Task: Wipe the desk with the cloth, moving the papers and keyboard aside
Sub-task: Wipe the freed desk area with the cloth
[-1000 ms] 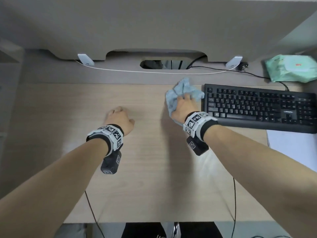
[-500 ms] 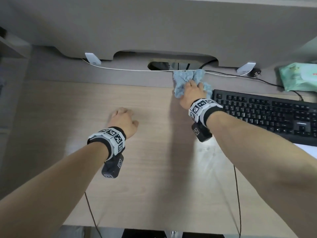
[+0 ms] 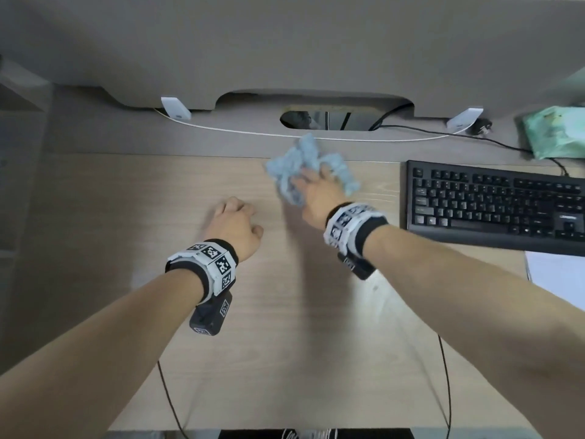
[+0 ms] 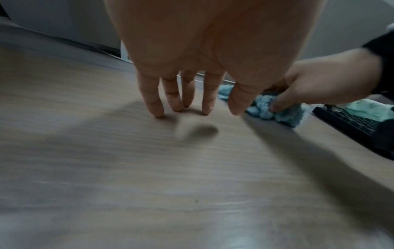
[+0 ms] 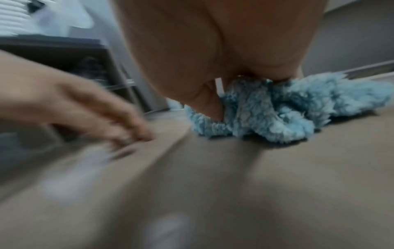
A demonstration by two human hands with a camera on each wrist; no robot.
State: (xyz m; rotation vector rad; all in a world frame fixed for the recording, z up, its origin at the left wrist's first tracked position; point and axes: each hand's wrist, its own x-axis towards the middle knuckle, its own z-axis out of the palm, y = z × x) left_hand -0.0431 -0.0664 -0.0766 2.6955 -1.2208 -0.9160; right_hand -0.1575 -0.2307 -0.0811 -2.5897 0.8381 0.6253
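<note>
Fluffy pale-blue cloth (image 3: 305,167) is bunched under the right hand (image 3: 316,198), whose thumb and fingers curl into its pile and press it flat to the desk (image 3: 158,191); the right wrist view shows the thumb dug into the folds. It sits at about twelve o'clock on the wooden top, just short of the grey back strip. At nine o'clock from it, a little apart, the left hand (image 3: 232,224) holds nothing: its fingers (image 4: 152,102) hang nearly straight, tips touching the wood. At three o'clock from the cloth, well apart from it, lies the black keyboard (image 3: 493,204), and white papers (image 3: 554,277) lie against the keyboard's near edge at about four o'clock. At two o'clock, behind the keyboard, a green packet (image 3: 557,131) rests on the grey strip.
</note>
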